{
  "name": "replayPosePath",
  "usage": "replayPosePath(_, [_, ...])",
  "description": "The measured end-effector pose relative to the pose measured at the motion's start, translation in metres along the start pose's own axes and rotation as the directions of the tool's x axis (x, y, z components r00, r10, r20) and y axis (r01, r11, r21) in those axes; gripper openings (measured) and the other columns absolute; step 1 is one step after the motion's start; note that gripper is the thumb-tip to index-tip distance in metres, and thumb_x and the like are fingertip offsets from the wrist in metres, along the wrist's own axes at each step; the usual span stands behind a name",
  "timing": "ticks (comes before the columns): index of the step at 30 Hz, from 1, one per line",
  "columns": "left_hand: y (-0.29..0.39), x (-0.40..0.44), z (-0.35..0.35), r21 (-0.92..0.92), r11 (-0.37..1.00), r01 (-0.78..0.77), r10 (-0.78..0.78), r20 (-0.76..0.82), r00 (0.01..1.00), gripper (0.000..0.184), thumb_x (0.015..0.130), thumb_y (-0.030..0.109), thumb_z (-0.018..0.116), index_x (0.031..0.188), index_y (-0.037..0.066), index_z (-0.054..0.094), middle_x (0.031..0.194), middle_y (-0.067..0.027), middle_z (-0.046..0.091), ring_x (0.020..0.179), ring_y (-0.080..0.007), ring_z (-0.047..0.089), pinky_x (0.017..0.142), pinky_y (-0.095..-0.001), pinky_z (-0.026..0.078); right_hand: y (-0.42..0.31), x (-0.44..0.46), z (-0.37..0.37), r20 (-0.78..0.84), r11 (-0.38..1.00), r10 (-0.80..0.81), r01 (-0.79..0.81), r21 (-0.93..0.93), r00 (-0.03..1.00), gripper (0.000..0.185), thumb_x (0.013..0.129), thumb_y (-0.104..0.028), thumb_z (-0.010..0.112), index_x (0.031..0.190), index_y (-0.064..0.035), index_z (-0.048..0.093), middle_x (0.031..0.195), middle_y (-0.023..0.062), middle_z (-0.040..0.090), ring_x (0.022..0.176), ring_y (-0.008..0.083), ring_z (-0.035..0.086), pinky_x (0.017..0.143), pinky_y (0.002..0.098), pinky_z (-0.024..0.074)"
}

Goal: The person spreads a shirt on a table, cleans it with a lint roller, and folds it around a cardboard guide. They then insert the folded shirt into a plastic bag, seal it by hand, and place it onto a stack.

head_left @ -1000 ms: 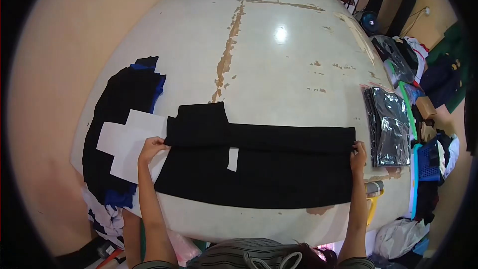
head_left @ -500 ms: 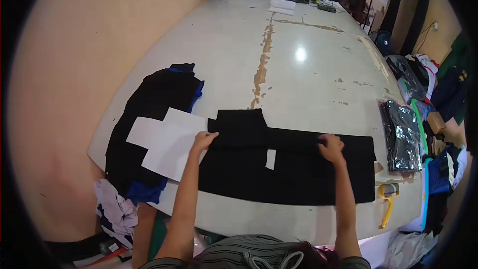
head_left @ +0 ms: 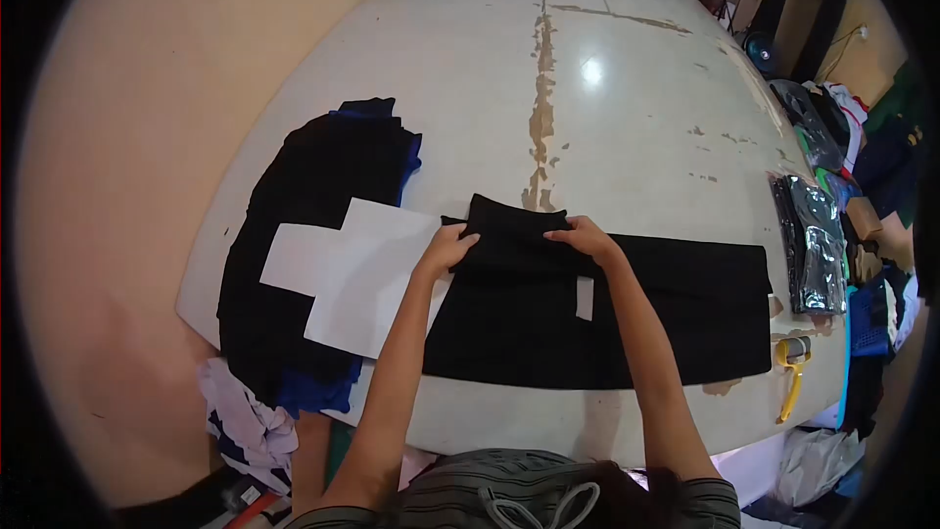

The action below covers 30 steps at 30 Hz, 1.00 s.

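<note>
A black garment (head_left: 529, 333) lies partly folded on the near side of the table, a white rectangle (head_left: 585, 299) showing at its middle. My left hand (head_left: 452, 249) pinches the left edge of its raised upper flap. On the flap's right edge, the thumb and fingers of my right hand (head_left: 587, 238) are closed on the same black cloth. Left of the garment is a white board with stepped corners (head_left: 362, 269), its right edge against the cloth. Beneath the board spreads a pile of black and blue garments (head_left: 284, 186).
The worn white table (head_left: 460, 88) runs far back along a wall. At right lie a yellow-handled roller (head_left: 791, 382) and plastic-wrapped dark garments (head_left: 813, 245). A blue basket (head_left: 869, 323) stands beyond the table edge. White cloths (head_left: 240, 421) hang low at left.
My right hand has moved left from the garment's right part to the upper flap. My left hand has risen slightly, and the flap's top edge is now lifted and curved. The view has shifted.
</note>
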<state>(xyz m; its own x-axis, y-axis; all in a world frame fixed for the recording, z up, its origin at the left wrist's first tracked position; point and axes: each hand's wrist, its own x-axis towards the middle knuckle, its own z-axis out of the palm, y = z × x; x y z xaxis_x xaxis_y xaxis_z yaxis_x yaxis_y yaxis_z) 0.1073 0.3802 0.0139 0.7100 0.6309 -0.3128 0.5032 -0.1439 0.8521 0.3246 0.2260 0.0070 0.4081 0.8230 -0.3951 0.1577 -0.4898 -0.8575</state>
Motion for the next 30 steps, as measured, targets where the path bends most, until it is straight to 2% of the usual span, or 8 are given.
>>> replayPosePath(1, [-0.008,-0.008,0.005,-0.138,0.983,-0.122,0.108,-0.105,0.989,0.022,0.082,0.020,0.057,0.089,-0.001,0.057,0.067,-0.0012,0.052,0.057,-0.0097,0.045,0.050,-0.0255,0.038,0.000,-0.006,0.000,0.092,0.997,-0.046,0.040,0.067,0.995,0.039,0.071,-0.024,0.069,0.094,0.0057,0.059,0.087,0.0073,0.062,0.082,0.0128,0.056,0.071,0.0246,0.0442])
replayPosePath(5, [-0.038,-0.081,0.001,0.066,0.948,-0.310,0.312,-0.023,0.950,0.023,0.075,0.013,0.066,0.093,0.001,0.059,0.086,-0.0042,0.056,0.078,-0.0128,0.050,0.072,-0.0252,0.041,0.019,-0.069,0.009,0.193,0.846,-0.523,0.533,0.003,0.830,0.033,0.068,-0.014,0.073,0.094,0.0008,0.060,0.091,0.0063,0.061,0.085,0.0138,0.055,0.072,0.0264,0.0445])
replayPosePath(9, [-0.046,-0.145,0.025,0.365,0.876,-0.315,0.285,0.134,0.949,0.029,0.068,0.006,0.065,0.097,0.012,0.064,0.118,-0.0057,0.048,0.114,-0.0270,0.038,0.098,-0.0365,0.030,0.060,-0.128,0.035,0.236,0.744,-0.472,0.527,-0.410,0.850,0.029,0.057,0.006,0.056,0.081,-0.0075,0.062,0.107,0.0073,0.050,0.111,0.0265,0.041,0.094,0.0390,0.0282])
replayPosePath(16, [-0.062,-0.149,0.034,0.391,0.728,-0.563,0.554,0.146,0.819,0.024,0.075,0.010,0.057,0.099,0.012,0.063,0.107,-0.0102,0.057,0.108,-0.0267,0.048,0.099,-0.0425,0.028,0.058,-0.161,0.037,0.188,0.646,-0.579,0.587,-0.487,0.793,0.024,0.056,0.004,0.054,0.075,-0.0079,0.062,0.110,0.0059,0.053,0.112,0.0255,0.043,0.096,0.0386,0.0290])
replayPosePath(20, [-0.043,-0.135,0.034,0.165,0.927,-0.337,0.361,-0.144,0.921,0.014,0.080,0.009,0.053,0.089,-0.002,0.054,0.068,-0.0144,0.059,0.060,-0.0224,0.057,0.056,-0.0296,0.043,0.042,-0.153,0.033,0.183,0.767,-0.520,0.550,-0.330,0.834,0.006,0.069,-0.008,0.062,0.070,-0.0049,0.057,0.073,0.0056,0.057,0.076,0.0171,0.054,0.070,0.0297,0.0413])
replayPosePath(22, [-0.050,-0.113,0.038,0.087,0.932,-0.351,0.361,-0.301,0.883,0.011,0.081,0.008,0.053,0.086,-0.001,0.055,0.064,-0.0135,0.056,0.053,-0.0174,0.051,0.053,-0.0270,0.041,0.043,-0.142,0.036,0.127,0.902,-0.392,0.408,-0.143,0.911,0.035,0.080,-0.025,0.062,0.061,-0.0024,0.043,0.053,0.0049,0.041,0.051,0.0091,0.036,0.046,0.0251,0.0305])
replayPosePath(26, [-0.047,-0.083,0.047,0.245,0.953,-0.176,0.267,-0.416,0.869,0.018,0.083,0.016,0.055,0.077,-0.001,0.055,0.058,-0.0126,0.056,0.052,-0.0244,0.053,0.052,-0.0306,0.041,0.056,-0.115,0.047,-0.139,0.967,-0.192,0.212,0.142,0.971,0.038,0.081,-0.024,0.061,0.063,-0.0004,0.037,0.054,0.0048,0.033,0.052,0.0090,0.032,0.046,0.0270,0.0291])
replayPosePath(30, [-0.043,-0.080,0.052,0.332,0.943,-0.010,0.158,-0.422,0.893,0.028,0.082,0.030,0.057,0.080,0.002,0.058,0.067,-0.0150,0.060,0.068,-0.0320,0.059,0.062,-0.0392,0.046,0.065,-0.114,0.047,-0.419,0.917,-0.386,0.293,-0.270,0.822,0.027,0.080,-0.018,0.060,0.071,0.0024,0.045,0.057,0.0100,0.047,0.050,0.0183,0.044,0.049,0.0309,0.0373])
